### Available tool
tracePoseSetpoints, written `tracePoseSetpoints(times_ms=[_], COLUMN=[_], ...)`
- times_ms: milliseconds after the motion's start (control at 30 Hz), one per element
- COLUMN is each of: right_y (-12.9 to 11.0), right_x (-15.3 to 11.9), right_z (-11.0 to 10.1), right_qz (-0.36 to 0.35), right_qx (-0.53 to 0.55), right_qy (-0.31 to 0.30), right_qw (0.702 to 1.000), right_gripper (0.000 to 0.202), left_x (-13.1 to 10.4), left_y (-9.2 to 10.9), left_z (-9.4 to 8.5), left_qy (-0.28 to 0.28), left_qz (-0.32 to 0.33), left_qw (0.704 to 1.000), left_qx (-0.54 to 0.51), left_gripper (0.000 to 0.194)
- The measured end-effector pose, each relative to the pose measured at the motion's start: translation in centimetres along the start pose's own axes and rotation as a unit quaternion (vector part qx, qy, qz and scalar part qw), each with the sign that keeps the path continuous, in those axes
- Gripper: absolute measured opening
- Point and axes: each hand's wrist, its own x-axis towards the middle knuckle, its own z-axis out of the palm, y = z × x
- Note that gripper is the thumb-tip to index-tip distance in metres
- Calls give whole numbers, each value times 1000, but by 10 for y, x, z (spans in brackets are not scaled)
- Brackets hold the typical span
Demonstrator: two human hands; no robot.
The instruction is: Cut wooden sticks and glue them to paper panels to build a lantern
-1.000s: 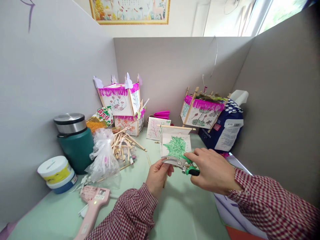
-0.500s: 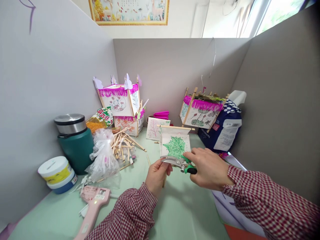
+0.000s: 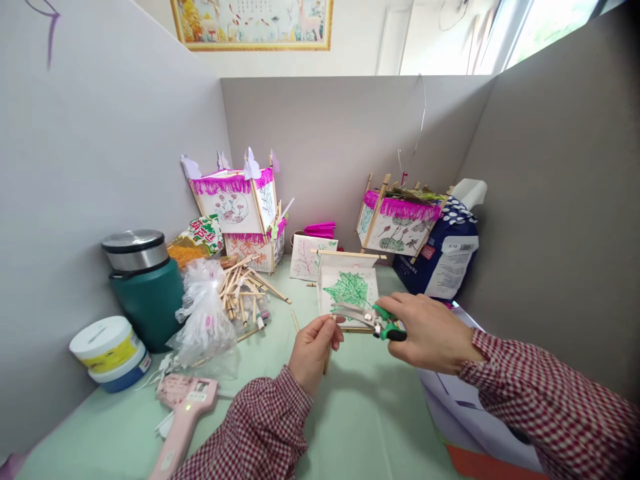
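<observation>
One thin stick [image 3: 327,362] sits pinched in the left hand [image 3: 311,348]; the right hand [image 3: 436,332] holds pruning shears [image 3: 369,317]. Blades [image 3: 353,311] slipping this near could nick those fingertips [image 3: 329,327].

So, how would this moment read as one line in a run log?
left hand: pinching thin wooden stick | right hand: gripping green-handled shears | behind shears: leaf-drawing panel | left side: pink glue gun
</observation>
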Motion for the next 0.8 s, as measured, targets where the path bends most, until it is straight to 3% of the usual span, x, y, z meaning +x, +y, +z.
tracePoseSetpoints(times_ms=[367, 800], right_y=[-14, -22], right_x=[0, -2], right_z=[1, -6], right_qz=[-15, 18], right_qx=[-8, -4], right_qy=[-18, -47], right_qw=[1000, 999], right_gripper=[28, 16], left_x=[0, -2], left_y=[1, 1], left_z=[0, 2], left_qy=[13, 15], left_qz=[4, -2], left_qw=[1000, 1000], left_qx=[15, 21], left_gripper=[29, 28])
